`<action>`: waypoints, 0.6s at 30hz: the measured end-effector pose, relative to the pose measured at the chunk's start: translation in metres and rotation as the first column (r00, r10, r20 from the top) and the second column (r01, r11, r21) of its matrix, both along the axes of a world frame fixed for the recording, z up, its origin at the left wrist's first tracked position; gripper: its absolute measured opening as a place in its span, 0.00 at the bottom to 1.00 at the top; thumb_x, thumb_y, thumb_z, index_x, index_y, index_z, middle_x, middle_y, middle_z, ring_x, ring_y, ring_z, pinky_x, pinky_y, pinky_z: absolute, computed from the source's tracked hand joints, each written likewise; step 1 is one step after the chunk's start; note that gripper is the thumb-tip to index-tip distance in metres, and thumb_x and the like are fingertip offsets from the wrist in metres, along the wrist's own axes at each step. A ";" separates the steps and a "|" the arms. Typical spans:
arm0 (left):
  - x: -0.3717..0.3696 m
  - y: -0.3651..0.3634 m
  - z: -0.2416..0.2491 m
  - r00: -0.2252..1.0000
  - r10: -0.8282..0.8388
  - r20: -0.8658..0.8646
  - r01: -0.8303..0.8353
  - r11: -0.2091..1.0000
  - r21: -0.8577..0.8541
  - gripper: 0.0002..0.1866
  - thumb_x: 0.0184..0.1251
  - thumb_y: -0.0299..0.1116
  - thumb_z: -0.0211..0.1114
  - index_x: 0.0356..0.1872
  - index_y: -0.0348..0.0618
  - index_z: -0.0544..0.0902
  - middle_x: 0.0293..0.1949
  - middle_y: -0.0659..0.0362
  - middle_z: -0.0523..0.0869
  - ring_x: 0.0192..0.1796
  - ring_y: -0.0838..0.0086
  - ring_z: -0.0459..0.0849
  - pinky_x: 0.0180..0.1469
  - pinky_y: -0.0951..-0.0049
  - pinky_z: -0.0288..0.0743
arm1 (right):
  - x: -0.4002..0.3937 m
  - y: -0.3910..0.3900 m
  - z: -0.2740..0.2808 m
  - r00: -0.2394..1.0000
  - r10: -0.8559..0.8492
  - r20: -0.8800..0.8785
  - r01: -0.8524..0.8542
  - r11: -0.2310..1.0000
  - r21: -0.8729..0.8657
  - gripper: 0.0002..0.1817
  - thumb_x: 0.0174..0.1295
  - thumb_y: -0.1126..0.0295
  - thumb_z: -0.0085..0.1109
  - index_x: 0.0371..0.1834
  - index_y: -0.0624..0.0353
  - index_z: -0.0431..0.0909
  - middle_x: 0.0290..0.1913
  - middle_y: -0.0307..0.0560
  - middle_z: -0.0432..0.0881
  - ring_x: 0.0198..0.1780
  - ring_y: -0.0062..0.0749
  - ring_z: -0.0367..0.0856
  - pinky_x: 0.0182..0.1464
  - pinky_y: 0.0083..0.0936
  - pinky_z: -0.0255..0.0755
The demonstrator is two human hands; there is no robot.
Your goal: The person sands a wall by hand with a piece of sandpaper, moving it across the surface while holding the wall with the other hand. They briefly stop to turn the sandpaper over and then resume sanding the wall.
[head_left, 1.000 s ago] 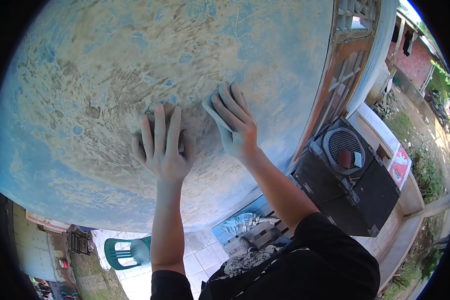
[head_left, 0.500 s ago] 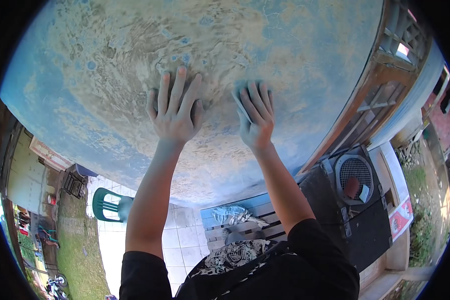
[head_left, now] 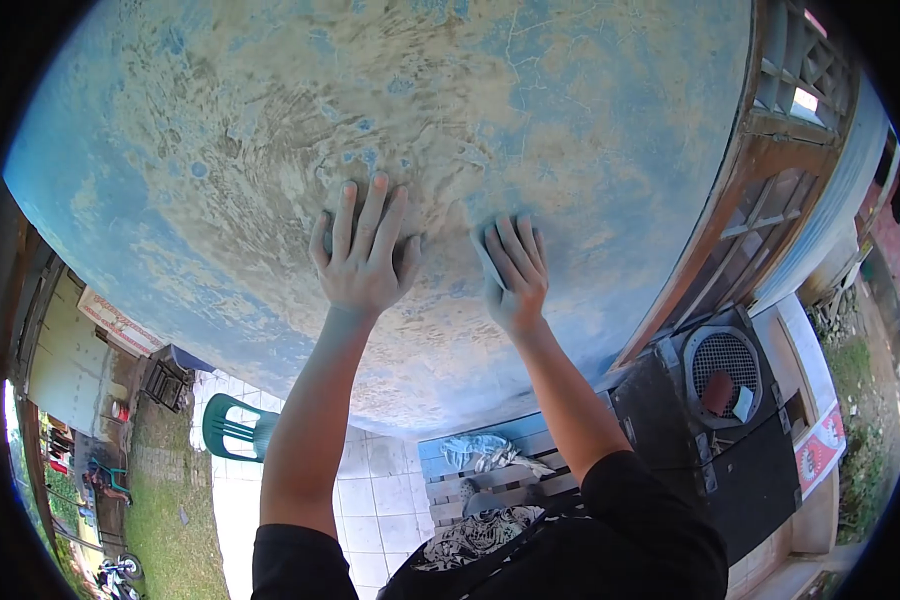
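Observation:
A wall [head_left: 590, 120] with worn blue paint and grey-brown patches fills the upper view. My left hand [head_left: 365, 250] lies flat against it, fingers spread, holding nothing. To its right, my right hand [head_left: 516, 268] presses a thin, flat, pale sheet [head_left: 488, 256] to the wall. The sheet's edge shows beside the thumb, and the rest is hidden under the fingers. Dust coats both hands.
A wooden door frame with lattice [head_left: 760, 190] borders the wall at right. Below it stands a black speaker box [head_left: 715, 460] with small items on its grille. A green chair [head_left: 232, 428] stands lower left, and a slatted bench [head_left: 450, 490] is below me.
Both hands appear lower in the view, still on the wall. The camera view has shifted, and the right hand with the sheet sits lower against the wall's marks.

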State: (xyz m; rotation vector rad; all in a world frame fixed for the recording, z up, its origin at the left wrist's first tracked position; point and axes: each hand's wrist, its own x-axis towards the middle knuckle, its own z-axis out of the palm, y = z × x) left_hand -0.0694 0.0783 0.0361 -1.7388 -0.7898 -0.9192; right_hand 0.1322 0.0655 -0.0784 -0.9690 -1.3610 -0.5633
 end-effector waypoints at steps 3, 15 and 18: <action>0.001 0.002 0.000 1.000 0.007 0.002 -0.007 0.999 0.031 0.27 0.76 0.52 0.55 0.70 0.53 0.81 0.75 0.59 0.76 0.79 0.59 0.69 0.77 0.53 0.52 | 0.002 0.005 -0.051 0.998 -0.067 -0.012 0.068 0.998 0.008 0.18 0.76 0.68 0.54 0.60 0.65 0.86 0.68 0.58 0.81 0.76 0.61 0.70 0.77 0.58 0.59; 0.000 0.002 -0.004 1.000 -0.024 -0.006 0.025 0.999 0.033 0.26 0.79 0.52 0.52 0.67 0.52 0.82 0.75 0.58 0.77 0.78 0.59 0.70 0.75 0.54 0.54 | -0.007 0.000 0.002 1.000 0.011 -0.019 -0.010 0.999 0.038 0.16 0.67 0.74 0.63 0.57 0.55 0.89 0.66 0.45 0.85 0.74 0.41 0.75 0.76 0.46 0.65; 0.002 0.003 -0.005 1.000 0.010 -0.008 -0.009 0.999 0.045 0.26 0.80 0.53 0.51 0.67 0.52 0.81 0.74 0.58 0.77 0.77 0.59 0.71 0.75 0.55 0.55 | -0.009 0.008 -0.027 0.997 -0.079 -0.026 0.080 0.994 0.076 0.18 0.64 0.74 0.66 0.57 0.54 0.90 0.66 0.45 0.85 0.74 0.42 0.76 0.76 0.46 0.65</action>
